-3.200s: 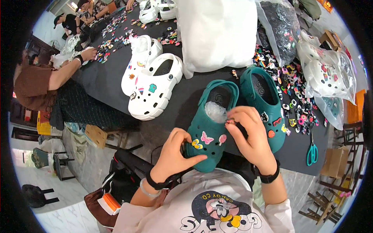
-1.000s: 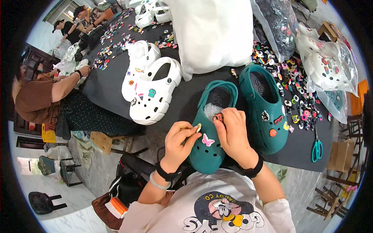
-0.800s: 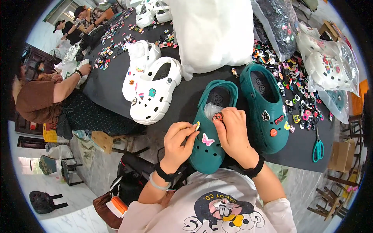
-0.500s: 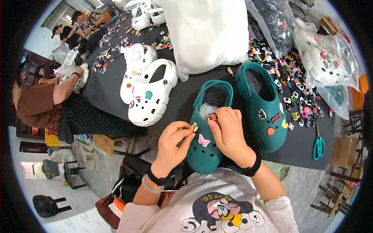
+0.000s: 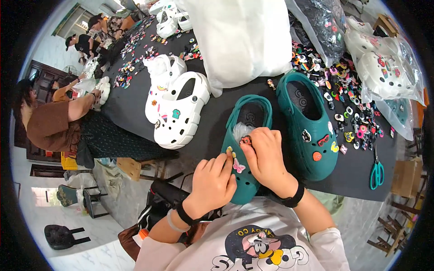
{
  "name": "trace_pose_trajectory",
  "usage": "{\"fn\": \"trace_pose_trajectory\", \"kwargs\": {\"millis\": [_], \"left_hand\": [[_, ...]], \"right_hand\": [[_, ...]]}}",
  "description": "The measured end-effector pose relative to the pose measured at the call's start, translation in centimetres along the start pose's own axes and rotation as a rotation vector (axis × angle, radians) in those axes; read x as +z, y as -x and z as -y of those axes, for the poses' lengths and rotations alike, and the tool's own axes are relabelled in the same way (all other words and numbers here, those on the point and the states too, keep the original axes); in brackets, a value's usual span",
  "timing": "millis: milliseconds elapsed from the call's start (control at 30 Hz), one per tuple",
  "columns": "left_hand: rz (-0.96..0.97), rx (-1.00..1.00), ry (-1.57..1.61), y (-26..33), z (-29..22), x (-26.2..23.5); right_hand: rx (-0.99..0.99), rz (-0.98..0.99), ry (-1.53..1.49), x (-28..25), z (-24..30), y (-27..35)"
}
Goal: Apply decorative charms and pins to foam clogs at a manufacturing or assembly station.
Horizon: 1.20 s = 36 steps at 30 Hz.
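A green clog (image 5: pixel 246 189) lies in front of me, toe toward me, with a pink butterfly charm (image 5: pixel 238 165) on its upper. My left hand (image 5: pixel 211 184) is closed, its fingertips at a small yellow charm (image 5: pixel 230 150) against the clog's left side. How far the charm sits in a hole is hidden. My right hand (image 5: pixel 270 156) pinches a red and black charm (image 5: pixel 246 140) over the clog's opening, beside clear plastic (image 5: pixel 241 130) stuffed inside. To the right is the matching green clog (image 5: pixel 312 158), bearing several charms.
White clogs (image 5: pixel 176 131) with charms stand at the left, below a large white bag (image 5: pixel 244 45). Loose charms (image 5: pixel 350 108) are heaped at the right, near teal-handled scissors (image 5: pixel 376 174) and bagged white clogs (image 5: pixel 382 74). A person in brown (image 5: pixel 54 122) works at the left.
My left hand has brought the yellow charm from beside the clog onto its left side. My right hand still holds the red and black charm. The view has shifted slightly.
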<state>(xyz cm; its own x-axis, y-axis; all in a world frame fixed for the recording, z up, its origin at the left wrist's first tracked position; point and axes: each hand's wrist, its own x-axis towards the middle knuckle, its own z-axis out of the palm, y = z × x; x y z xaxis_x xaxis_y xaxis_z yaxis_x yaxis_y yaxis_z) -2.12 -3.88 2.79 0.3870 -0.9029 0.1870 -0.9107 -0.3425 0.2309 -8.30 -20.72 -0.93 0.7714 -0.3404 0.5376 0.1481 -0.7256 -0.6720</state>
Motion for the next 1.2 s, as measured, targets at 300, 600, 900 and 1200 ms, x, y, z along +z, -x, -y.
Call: {"fn": "trace_pose_trajectory", "kwargs": {"millis": [300, 600, 900, 1200], "left_hand": [[-0.146, -0.089, 0.476, 0.4, 2.8, 0.9], [-0.187, -0.1, 0.707, 1.0, 3.1, 1.6], [-0.294, -0.1, 0.828, 0.8, 2.7, 2.3], [-0.359, -0.284, 0.864, 3.4, 2.6, 0.6]], "right_hand": [[0.062, 0.064, -0.05, -0.6, -0.1, -0.2], [0.235, 0.114, -0.343, -5.3, 1.2, 1.2], [0.514, 0.238, -0.497, -4.3, 3.1, 5.2], [0.215, 0.417, -0.226, -4.6, 4.2, 5.2]]}}
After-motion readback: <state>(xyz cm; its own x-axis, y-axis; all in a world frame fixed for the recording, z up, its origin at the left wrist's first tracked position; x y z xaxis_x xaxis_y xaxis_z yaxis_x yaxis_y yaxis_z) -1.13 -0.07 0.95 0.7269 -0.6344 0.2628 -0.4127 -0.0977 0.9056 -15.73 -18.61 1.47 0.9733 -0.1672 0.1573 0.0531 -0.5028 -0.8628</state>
